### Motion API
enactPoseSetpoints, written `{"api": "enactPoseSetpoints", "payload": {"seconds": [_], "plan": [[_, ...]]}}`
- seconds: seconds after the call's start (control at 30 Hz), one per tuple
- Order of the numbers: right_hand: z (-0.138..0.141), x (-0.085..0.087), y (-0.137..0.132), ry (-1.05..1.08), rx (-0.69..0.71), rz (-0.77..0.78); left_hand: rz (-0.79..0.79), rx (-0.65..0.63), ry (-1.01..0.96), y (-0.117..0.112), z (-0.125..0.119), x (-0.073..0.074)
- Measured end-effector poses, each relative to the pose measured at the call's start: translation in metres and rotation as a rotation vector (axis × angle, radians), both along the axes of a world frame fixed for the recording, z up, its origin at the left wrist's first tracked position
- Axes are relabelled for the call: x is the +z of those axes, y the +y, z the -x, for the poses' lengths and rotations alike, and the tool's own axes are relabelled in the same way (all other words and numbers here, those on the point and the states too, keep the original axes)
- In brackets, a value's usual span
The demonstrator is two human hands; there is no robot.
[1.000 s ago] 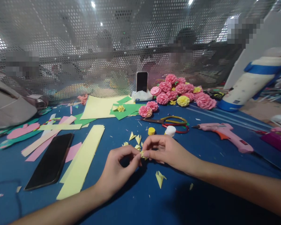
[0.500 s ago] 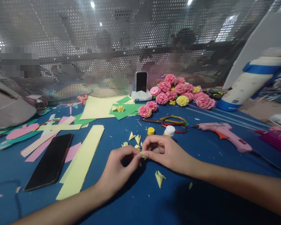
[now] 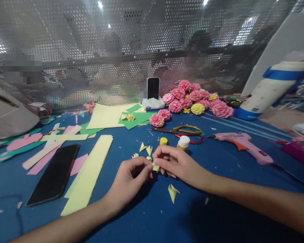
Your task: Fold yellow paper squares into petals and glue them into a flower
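My left hand [image 3: 128,180] and my right hand [image 3: 176,163] meet over the blue table [image 3: 147,216], both pinching one small folded yellow paper piece [image 3: 155,167] between fingertips. Just beyond my fingers lie several more folded yellow pieces [image 3: 146,149]. Another folded yellow piece [image 3: 172,192] rests on the table close to my right wrist. A yellow cap [image 3: 163,141] and a small white-capped glue bottle [image 3: 183,141] stand right behind my right hand.
A black phone [image 3: 54,175] and yellow paper strips [image 3: 90,172] lie at left. Scissors [image 3: 182,130], a pink glue gun [image 3: 243,143], pink paper flowers [image 3: 192,99], green and yellow sheets [image 3: 116,116], an upright phone [image 3: 153,88] and a white-blue bottle [image 3: 271,87] sit farther back, before a perforated metal screen [image 3: 91,50].
Both hands stay pinched on the yellow piece; my fingers shifted slightly, working it. The glue bottle behind my right hand shows a bit more.
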State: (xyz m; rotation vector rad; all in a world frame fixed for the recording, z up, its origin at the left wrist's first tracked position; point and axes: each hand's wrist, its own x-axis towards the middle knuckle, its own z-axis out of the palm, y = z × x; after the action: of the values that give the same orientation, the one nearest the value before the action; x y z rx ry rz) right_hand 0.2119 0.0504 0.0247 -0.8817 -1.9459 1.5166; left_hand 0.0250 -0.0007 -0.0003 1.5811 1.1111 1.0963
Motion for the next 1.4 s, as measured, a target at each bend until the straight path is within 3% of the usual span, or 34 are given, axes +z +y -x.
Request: {"api": "enactPoseSetpoints", "payload": {"seconds": [0.53, 0.77, 0.93, 1.1, 1.4], "plan": [[0.000, -0.001, 0.002, -0.020, 0.012, -0.147, 0.110, 0.014, -0.172, 0.005, 0.004, -0.002], [-0.004, 0.000, 0.004, -0.088, 0.064, -0.532, 0.209, -0.055, -0.225, 0.012, 0.005, -0.001], [-0.006, -0.001, 0.006, -0.186, 0.139, -0.663, 0.271, -0.115, -0.222, 0.018, 0.008, 0.000], [-0.006, 0.000, 0.003, -0.332, 0.164, -0.700, 0.306, -0.158, -0.225, 0.021, 0.010, -0.002], [-0.006, -0.001, 0.004, -0.285, 0.100, -0.638, 0.316, -0.186, -0.272, 0.021, 0.009, -0.002]]}}
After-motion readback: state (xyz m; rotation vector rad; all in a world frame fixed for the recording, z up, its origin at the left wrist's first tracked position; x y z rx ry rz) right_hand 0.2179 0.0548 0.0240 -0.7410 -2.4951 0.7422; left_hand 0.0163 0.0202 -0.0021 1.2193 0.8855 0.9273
